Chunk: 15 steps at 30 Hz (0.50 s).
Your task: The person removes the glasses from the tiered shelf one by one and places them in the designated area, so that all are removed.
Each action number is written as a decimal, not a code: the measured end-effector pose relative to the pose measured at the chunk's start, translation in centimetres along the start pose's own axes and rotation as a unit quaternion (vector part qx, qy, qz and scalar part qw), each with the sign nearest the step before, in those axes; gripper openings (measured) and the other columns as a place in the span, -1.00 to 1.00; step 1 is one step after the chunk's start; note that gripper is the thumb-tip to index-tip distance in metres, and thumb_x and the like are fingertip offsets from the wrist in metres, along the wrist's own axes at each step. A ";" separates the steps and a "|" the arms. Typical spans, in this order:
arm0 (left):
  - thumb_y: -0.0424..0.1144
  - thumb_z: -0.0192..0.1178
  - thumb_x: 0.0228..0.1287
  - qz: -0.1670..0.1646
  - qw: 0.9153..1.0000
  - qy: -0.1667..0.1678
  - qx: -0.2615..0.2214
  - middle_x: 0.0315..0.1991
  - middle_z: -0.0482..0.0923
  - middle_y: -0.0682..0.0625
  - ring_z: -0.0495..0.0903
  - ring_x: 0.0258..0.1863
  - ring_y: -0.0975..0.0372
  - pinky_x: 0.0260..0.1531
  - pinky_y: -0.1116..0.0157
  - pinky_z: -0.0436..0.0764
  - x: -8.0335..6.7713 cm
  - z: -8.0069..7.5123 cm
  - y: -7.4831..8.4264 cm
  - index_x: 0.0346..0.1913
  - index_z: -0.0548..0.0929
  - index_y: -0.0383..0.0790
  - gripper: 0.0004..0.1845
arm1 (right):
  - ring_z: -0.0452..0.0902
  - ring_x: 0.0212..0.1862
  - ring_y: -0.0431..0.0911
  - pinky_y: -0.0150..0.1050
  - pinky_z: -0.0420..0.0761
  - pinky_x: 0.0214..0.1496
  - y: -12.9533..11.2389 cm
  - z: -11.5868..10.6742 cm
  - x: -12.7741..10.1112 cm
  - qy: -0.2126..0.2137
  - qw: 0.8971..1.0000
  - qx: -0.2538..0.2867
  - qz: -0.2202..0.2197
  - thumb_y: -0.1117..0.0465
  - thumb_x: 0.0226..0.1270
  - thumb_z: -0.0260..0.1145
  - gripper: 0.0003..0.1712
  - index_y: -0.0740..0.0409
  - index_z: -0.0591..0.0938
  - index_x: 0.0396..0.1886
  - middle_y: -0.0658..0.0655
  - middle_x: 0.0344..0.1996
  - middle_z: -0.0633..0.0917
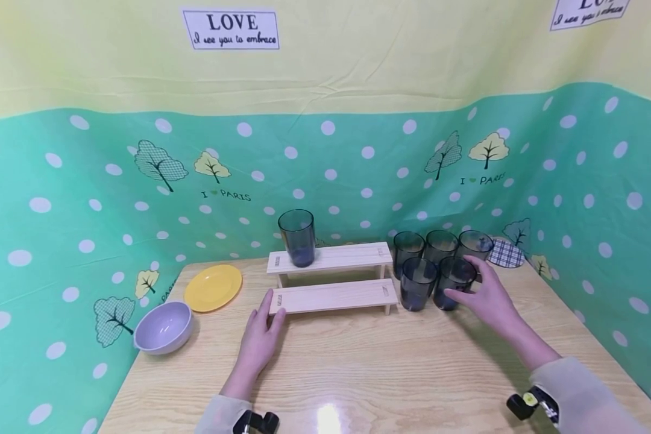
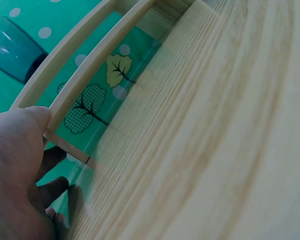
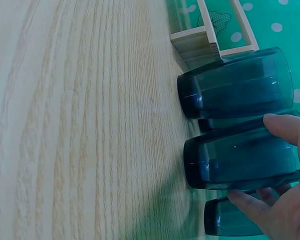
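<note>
Left hand (image 1: pixel 260 337) flat on the desk (image 1: pixel 358 374), fingers straight and relaxed, thumb and fingertips touching the left end of the lower step of the wooden riser (image 1: pixel 333 296); gripping nothing. Right hand (image 1: pixel 485 298) spread wide around the front-right dark tumbler (image 1: pixel 453 282), thumb and fingers curving onto its sides, touching but not yet clamped. Tumbler upright on the desk, just right of the riser, touching its front neighbour (image 1: pixel 416 283), with three more (image 1: pixel 439 246) behind. One further tumbler (image 1: pixel 297 237) standing on the riser's upper step. Yellow plate (image 1: pixel 213 287) and lilac bowl (image 1: pixel 163 327) at far left.
</note>
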State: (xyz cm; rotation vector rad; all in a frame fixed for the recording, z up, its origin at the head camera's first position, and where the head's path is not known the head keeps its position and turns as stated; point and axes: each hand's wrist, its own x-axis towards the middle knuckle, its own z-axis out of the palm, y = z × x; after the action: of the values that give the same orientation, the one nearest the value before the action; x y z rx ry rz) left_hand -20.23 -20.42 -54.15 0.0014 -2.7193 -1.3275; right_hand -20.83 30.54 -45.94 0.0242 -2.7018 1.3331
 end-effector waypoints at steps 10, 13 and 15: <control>0.20 0.02 0.78 0.002 1.000 0.001 0.000 0.72 0.17 -0.29 -0.03 0.67 -0.47 0.62 -0.40 0.05 0.0 0.0 0.0 0.81 0.13 -0.10 -0.21 | 0.01 0.63 0.60 0.61 0.24 0.51 -0.4 -0.3 -0.2 -0.009 1.000 -0.008 -0.004 0.05 0.41 0.67 0.33 0.29 -0.05 0.82 0.63 0.68 0.03; 0.21 0.01 0.78 0.001 1.000 0.000 0.000 0.72 0.17 -0.29 -0.04 0.67 -0.47 0.61 -0.41 0.04 0.0 0.0 0.0 0.81 0.13 -0.09 -0.20 | 0.07 0.59 0.62 0.60 0.32 0.47 -0.9 -0.7 -0.3 -0.008 1.000 -0.014 -0.010 0.02 0.39 0.68 0.37 0.23 -0.07 0.84 0.63 0.68 0.00; 0.22 0.01 0.78 0.000 1.000 -0.001 0.000 0.72 0.17 -0.29 -0.04 0.67 -0.47 0.61 -0.41 0.04 0.0 0.0 0.0 0.82 0.12 -0.08 -0.20 | 0.12 0.57 0.62 0.60 0.34 0.45 -1.4 -1.1 -0.3 0.001 1.000 -0.018 -0.019 0.00 0.37 0.69 0.39 0.20 -0.07 0.84 0.63 0.67 0.04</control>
State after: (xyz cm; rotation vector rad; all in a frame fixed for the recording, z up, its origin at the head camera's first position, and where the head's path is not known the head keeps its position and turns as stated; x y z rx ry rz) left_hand -20.23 -20.42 -54.14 0.0002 -2.7215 -1.3277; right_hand -20.27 30.56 -44.24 0.0703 -2.7086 1.2731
